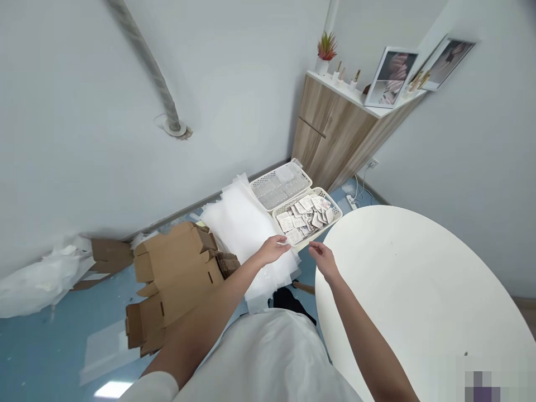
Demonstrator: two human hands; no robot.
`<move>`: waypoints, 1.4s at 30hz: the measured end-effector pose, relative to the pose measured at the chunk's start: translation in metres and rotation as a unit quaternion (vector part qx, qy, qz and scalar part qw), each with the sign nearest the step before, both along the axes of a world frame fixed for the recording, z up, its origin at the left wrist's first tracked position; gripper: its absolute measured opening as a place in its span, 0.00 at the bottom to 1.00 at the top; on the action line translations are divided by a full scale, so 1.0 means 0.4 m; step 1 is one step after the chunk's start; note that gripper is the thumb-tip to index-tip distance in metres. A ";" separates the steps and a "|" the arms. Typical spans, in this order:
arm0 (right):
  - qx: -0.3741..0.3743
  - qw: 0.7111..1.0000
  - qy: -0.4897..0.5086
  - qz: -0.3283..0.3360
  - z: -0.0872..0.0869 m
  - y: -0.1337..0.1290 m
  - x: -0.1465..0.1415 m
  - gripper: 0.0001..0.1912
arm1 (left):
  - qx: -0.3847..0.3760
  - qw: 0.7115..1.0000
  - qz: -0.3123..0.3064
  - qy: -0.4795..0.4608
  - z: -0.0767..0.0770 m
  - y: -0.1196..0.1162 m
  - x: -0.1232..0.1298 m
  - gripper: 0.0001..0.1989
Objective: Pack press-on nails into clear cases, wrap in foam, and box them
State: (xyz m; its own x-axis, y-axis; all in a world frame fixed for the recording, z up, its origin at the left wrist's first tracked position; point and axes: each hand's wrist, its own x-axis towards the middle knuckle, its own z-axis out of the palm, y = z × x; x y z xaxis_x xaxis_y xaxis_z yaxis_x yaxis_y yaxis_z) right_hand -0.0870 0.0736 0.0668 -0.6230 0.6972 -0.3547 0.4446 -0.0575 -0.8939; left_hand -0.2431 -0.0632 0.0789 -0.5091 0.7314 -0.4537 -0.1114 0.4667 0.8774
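My left hand (273,251) reaches out over the white plastic sheets (238,215), by the near corner of a white basket. Its fingers are stretched out and I see nothing in them. My right hand (323,260) hovers by the edge of the round table, its fingers loosely bent and apart from the thumb, with nothing visible in it. Just beyond both hands stands the white basket (336,211), filled with small printed white cards or packets (299,215). A second white basket (307,181) behind it holds clear plastic packets (278,187).
Flattened brown cardboard boxes (180,268) are stacked at the left. A white round table (419,279) takes up the right side. A wooden cabinet (330,123) stands in the corner, near a power strip (350,202). White plastic bags (46,276) lie along the wall.
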 end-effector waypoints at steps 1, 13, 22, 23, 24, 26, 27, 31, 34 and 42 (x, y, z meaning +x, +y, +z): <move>0.002 1.000 -0.001 -0.002 -0.007 0.021 -0.024 0.21 | -0.005 1.000 0.005 -0.013 0.000 0.023 -0.014 0.25; 0.347 0.922 -0.145 0.089 -0.119 0.298 -0.181 0.26 | 0.018 0.992 -0.020 -0.121 -0.080 0.385 -0.091 0.30; 0.385 0.868 -0.225 0.217 -0.133 0.333 -0.253 0.29 | 0.061 0.969 0.093 -0.221 -0.166 0.507 -0.091 0.24; 0.383 0.867 -0.222 0.229 -0.134 0.331 -0.255 0.29 | 0.060 0.967 0.102 -0.228 -0.167 0.510 -0.095 0.24; 0.380 0.866 -0.217 0.241 -0.134 0.329 -0.256 0.29 | 0.057 0.964 0.108 -0.234 -0.168 0.512 -0.099 0.24; 0.379 0.865 -0.206 0.258 -0.133 0.326 -0.256 0.30 | 0.052 0.961 0.119 -0.243 -0.165 0.514 -0.105 0.25; 0.382 0.864 -0.201 0.259 -0.133 0.326 -0.255 0.30 | 0.051 0.960 0.124 -0.245 -0.164 0.514 -0.107 0.25; 0.428 0.854 -0.202 0.217 -0.132 0.347 -0.260 0.30 | 0.043 0.965 0.142 -0.214 -0.170 0.513 -0.108 0.26; 0.460 0.838 -0.215 0.202 -0.135 0.375 -0.277 0.30 | 0.029 0.969 0.150 -0.192 -0.180 0.502 -0.106 0.25; 0.458 0.832 -0.194 0.244 -0.130 0.361 -0.281 0.15 | 0.030 0.972 0.137 -0.190 -0.180 0.418 -0.105 0.25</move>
